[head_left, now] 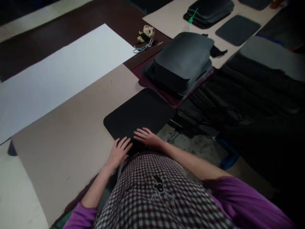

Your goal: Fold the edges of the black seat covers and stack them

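A black rounded sheet [140,111] lies flat at the near edge of the table, in front of my body. My left hand [119,152] rests at its lower left corner, fingers spread and pointing away from me. On the sheet's near edge lies my right hand [148,138], its fingers apart and pointing left. Neither hand is wrapped round anything. Just beyond the sheet, to the right, stands a thick stack of dark sheets [184,57] on a maroon piece [143,82].
Beige board [71,127] and a white sheet [71,70] cover the left. Crumpled scraps [148,31] lie behind. Farther right are a green-tipped bottle [190,21], another dark stack [209,11] and a single dark sheet [238,30]. Dark material [252,89] hangs at the right.
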Tool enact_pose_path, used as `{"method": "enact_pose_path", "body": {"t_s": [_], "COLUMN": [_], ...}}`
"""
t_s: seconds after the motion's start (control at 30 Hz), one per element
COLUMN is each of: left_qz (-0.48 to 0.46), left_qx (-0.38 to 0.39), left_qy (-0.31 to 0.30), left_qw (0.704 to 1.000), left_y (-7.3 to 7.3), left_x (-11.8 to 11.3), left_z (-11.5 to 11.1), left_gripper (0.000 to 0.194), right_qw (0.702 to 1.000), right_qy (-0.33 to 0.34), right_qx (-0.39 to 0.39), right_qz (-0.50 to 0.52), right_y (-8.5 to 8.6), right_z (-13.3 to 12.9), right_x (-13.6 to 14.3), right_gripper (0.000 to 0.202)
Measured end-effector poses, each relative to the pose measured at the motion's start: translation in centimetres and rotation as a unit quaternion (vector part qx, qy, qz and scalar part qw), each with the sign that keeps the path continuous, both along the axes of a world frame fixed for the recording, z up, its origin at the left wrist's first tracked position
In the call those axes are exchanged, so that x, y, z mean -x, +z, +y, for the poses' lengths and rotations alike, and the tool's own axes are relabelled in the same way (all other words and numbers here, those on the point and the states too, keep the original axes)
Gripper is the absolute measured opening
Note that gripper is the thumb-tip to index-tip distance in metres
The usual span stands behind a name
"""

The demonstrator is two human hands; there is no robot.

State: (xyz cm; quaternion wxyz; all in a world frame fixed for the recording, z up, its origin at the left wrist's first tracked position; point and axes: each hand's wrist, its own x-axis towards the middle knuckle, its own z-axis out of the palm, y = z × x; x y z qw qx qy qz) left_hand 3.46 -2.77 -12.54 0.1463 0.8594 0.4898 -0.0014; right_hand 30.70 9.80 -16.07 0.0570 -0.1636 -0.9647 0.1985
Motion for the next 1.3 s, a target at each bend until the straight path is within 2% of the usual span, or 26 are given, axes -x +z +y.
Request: {"method": "enact_pose_path", "body": {"t_s": [0.1,0.2,0.27,0.37,0.47,0.67,0.77,0.87,0.93,1.0,1.07,1.1,1.17,1.2,1.23,1.3], "left_qz": [-0.023,-0.061,-0.096,-0.160,-0.232,-0.351,-0.357,-0.343,-0.329,-0.308,-0.286,-0.276,-0.252,-0.236,-0.216,-0.176], "left_qx": [-0.030,-0.069,-0.077,-0.046,0.008,0.052,0.086,0.077,0.057,0.041,0.012,-0.007,-0.051,-0.069,-0.083,-0.100], "left_qy": [-0.003,0.033,0.073,0.135,0.167,0.226,0.231,0.238,0.253,0.269,0.263,0.247,0.192,0.159,0.128,0.079], "left_qw": [0.999,0.995,0.990,0.977,0.958,0.907,0.901,0.905,0.908,0.912,0.921,0.929,0.947,0.956,0.964,0.976], "left_y": [-0.6,-0.6,-0.4,-0.1,0.2,1.7,2.1,1.7,1.2,0.9,0.9,1.1,1.4,1.5,1.5,1.2], "left_x": [0.4,1.4,2.2,3.4,4.4,4.9,4.9,5.0,4.9,4.7,4.4,4.3,4.3,4.3,4.4,4.7], "left_z": [0.7,2.4,3.8,5.6,6.3,5.7,5.7,6.0,6.2,6.4,6.5,6.5,6.3,6.2,6.1,5.9], "left_gripper": [0.061,0.050,0.044,0.039,0.036,0.029,0.032,0.031,0.028,0.027,0.032,0.040,0.062,0.067,0.064,0.042], "right_qw": [0.999,1.000,1.000,0.999,0.999,0.989,0.975,0.961,0.951,0.938,0.924,0.919,0.912,0.908,0.904,0.895], "right_qy": [-0.026,0.002,0.027,0.034,0.015,-0.053,-0.065,-0.074,-0.104,-0.163,-0.225,-0.249,-0.286,-0.302,-0.317,-0.335], "right_qx": [-0.018,-0.019,-0.013,0.009,0.037,0.130,0.201,0.254,0.280,0.300,0.307,0.303,0.291,0.287,0.285,0.287], "right_qz": [-0.006,-0.003,-0.002,-0.004,0.002,0.047,0.065,0.082,0.076,0.054,0.033,0.028,0.032,0.038,0.045,0.063], "right_y": [-0.1,0.4,0.9,1.7,2.1,2.2,2.6,3.2,3.6,3.8,3.7,3.6,3.2,3.0,2.8,2.5], "right_z": [0.5,2.0,3.3,5.3,6.2,5.1,4.8,4.9,4.9,5.0,5.0,5.0,5.1,5.1,5.2,5.3], "right_x": [-0.1,0.1,0.5,1.4,2.2,2.4,2.3,2.3,2.4,2.7,3.3,3.6,4.2,4.4,4.6,4.7], "right_gripper": [0.065,0.068,0.062,0.052,0.045,0.038,0.037,0.032,0.032,0.034,0.034,0.033,0.030,0.028,0.027,0.035]}}
